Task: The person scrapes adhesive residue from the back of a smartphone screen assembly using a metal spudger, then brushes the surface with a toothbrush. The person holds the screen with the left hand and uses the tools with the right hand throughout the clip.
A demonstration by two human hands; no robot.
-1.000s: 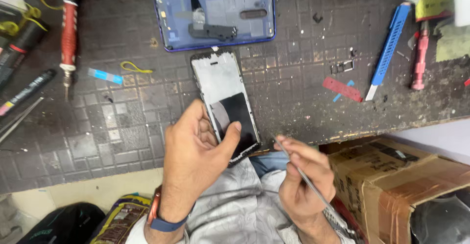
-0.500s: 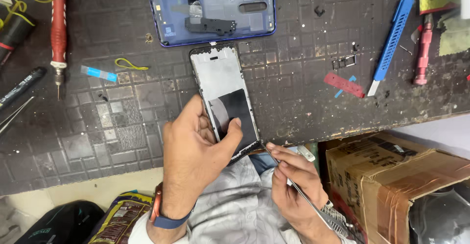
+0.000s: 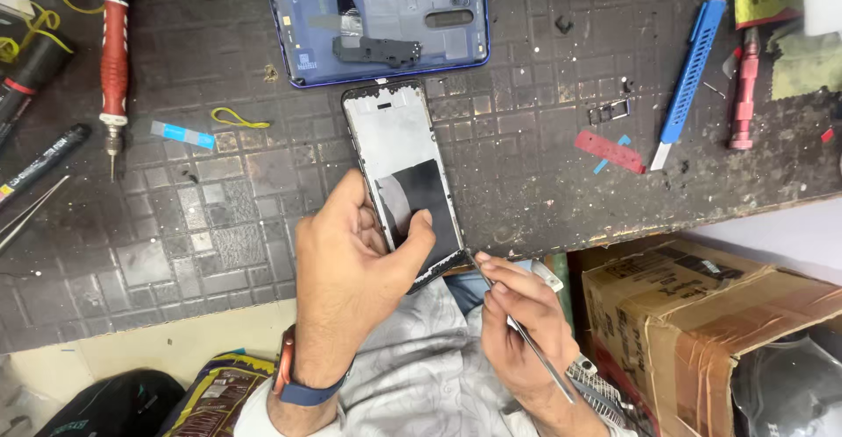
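Metal pry tool point(image 3: 526, 349) pinched in my right hand point(image 3: 517, 323) works the phone frame's point(image 3: 403, 174) corner; my left hand point(image 3: 351, 279) grips it, needing steady leverage.

The surface point(image 3: 219, 253) lies bare to the near left of the frame point(image 3: 402, 170), a broad way in. Far left is crowded by the red screwdriver point(image 3: 113, 60) and pens point(image 3: 39, 170). The blue back cover point(image 3: 386, 21) blocks the far side, touching the frame's top. To the right a bare strip runs as far as the red strip point(image 3: 610, 150) and blue knife point(image 3: 688, 73). A cardboard box point(image 3: 702, 314) closes the near right.
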